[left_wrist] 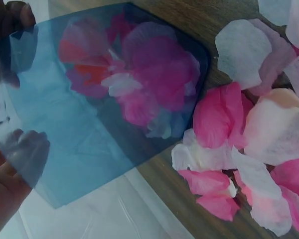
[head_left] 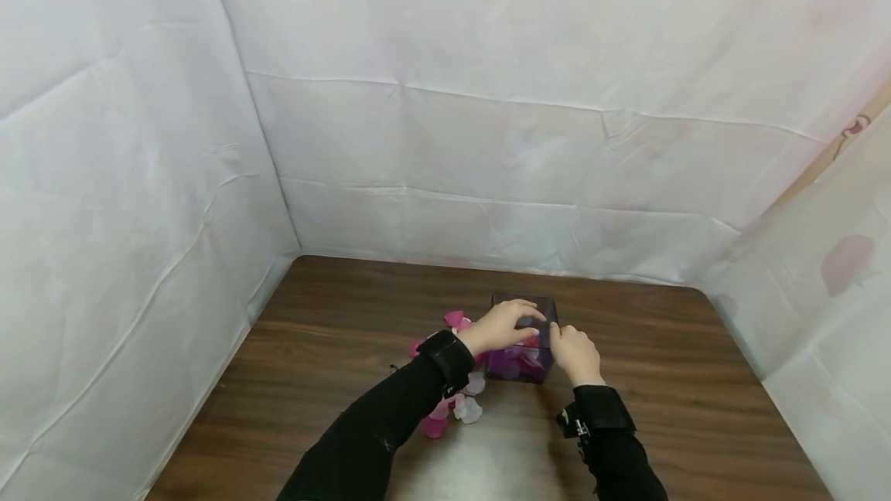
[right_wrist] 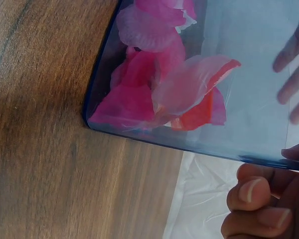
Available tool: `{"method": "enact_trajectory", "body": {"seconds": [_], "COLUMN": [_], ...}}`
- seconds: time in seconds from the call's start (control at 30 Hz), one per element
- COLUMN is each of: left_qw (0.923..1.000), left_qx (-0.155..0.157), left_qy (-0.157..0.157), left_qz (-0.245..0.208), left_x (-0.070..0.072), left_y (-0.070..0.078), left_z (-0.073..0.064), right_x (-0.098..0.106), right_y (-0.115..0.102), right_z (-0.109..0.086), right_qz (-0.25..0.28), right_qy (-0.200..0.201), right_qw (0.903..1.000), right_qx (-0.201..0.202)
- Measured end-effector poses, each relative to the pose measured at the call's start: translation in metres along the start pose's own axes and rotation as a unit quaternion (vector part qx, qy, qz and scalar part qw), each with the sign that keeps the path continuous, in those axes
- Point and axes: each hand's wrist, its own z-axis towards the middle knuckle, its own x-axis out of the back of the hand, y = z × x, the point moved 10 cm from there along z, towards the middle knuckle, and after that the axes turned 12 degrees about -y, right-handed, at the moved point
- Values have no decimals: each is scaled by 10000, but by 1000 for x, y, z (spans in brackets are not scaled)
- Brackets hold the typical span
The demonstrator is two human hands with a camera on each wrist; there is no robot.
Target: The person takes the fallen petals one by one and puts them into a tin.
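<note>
A see-through purple-blue plastic box (head_left: pixel 543 305) stands on the table with pink, white and orange petals (left_wrist: pixel 159 69) gathered in its bottom. My left hand (head_left: pixel 504 327) is over its mouth, fingers and thumb spread apart. Through the clear wall in the right wrist view, the left fingers (right_wrist: pixel 291 62) appear separated, with nothing between them. At the box's right side my right hand (head_left: pixel 576 354) pinches the rim, thumb on the inner side and curled fingers (right_wrist: pixel 259 199) outside.
Loose pink and white petals (head_left: pixel 468 410) lie on the brown wooden table (head_left: pixel 348 315), left of the box and partly under the left forearm. White cloth (head_left: pixel 452 145) hangs behind the table and at both sides.
</note>
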Motion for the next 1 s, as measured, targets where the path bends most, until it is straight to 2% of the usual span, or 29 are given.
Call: {"method": "enact_trajectory", "body": {"seconds": [0.13,0.27,0.33,0.4,0.47,0.5,0.57,0.63,0.73,0.8,0.9,1.0], "left_qw": [9976,9877,9837,9820,9821,9828,9834,9842,9876,9876,9854,9823], "left_qx": [-129,17,78,56,16,23,33,164,414,638,778,833], "left_qy": [635,1480,1728,1873,1858,1741,1394,908,313,89,198,643], "left_qz": [-242,-506,-499,-249,321,608,1158,1508,1485,1433,1500,1547], "left_x": [14,27,27,22,12,4,-14,-32,-51,-59,-62,-58], "left_y": [-6,-30,-43,-52,-60,-63,-70,-80,-95,-105,-113,-116], "left_z": [-16,-45,-61,-77,-93,-100,-113,-124,-137,-143,-146,-148], "right_x": [0,3,5,7,7,7,6,6,5,5,6,7], "right_y": [1,-1,-1,0,0,0,0,0,-2,-4,-6,-8], "right_z": [1,2,1,1,1,1,1,1,1,2,3,4], "right_qz": [5,1,-29,-53,-66,-59,-46,-44,-53,-57,-77,-100], "right_qy": [98,192,219,240,238,229,231,236,263,294,350,380], "right_qw": [10000,9998,9997,9997,9997,9997,9997,9997,9995,9994,9992,9990], "right_qx": [-12,42,53,53,50,59,86,105,140,168,184,196]}}
